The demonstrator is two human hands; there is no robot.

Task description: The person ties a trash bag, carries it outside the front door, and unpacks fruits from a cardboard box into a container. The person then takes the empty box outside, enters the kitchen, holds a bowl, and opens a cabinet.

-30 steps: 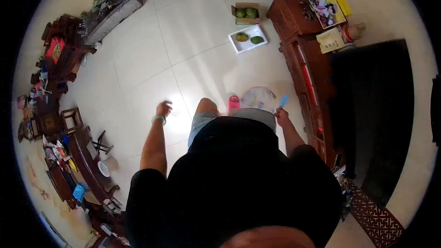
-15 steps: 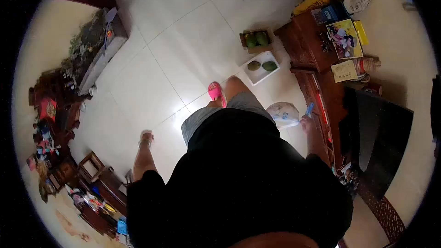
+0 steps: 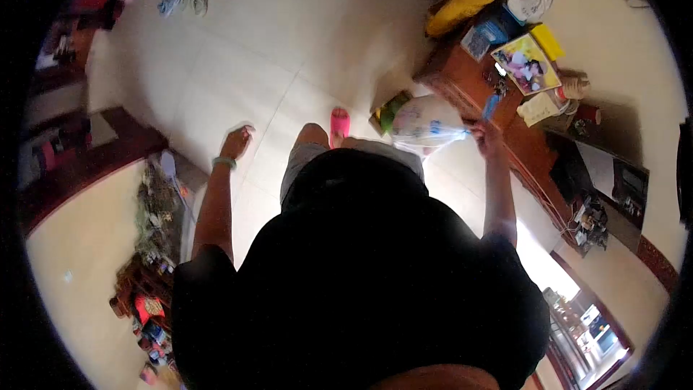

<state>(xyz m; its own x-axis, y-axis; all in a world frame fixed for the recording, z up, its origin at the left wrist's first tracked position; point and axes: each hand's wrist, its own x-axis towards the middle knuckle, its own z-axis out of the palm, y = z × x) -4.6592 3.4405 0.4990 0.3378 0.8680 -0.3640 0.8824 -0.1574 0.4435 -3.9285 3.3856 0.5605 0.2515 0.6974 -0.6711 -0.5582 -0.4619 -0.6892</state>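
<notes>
the right hand [image 3: 486, 137] is closed around the gathered neck of a plastic bag [image 3: 427, 123], with a blue tip [image 3: 491, 105] sticking out past the fist. the bag is pale and cloudy, with some blue print, and it hangs full and round just left of the wooden cabinet [image 3: 446, 65]; whether it touches the cabinet, i cannot tell. what is inside (something bulky, by the shape of it) is too blurred to make out.

a box [image 3: 378, 125] with green fruit [image 3: 395, 110] sits on the floor [image 3: 278, 43] beside the near end of the cabinet, partly covered by the bag in this view.

the left hand [image 3: 237, 143] is well away from the cabinet, out over the floor, its fingers loosely bent and spread a little, with a pale green bracelet [image 3: 224, 162] at the wrist. a pink slipper [image 3: 339, 124] is on a foot between the left hand and the cabinet.

on top of the cabinet stands a bright framed picture [image 3: 525, 65], and near it a white cloth bag [image 3: 533, 1]. a yellow sack [image 3: 463, 7] is by the far end of the cabinet.
</notes>
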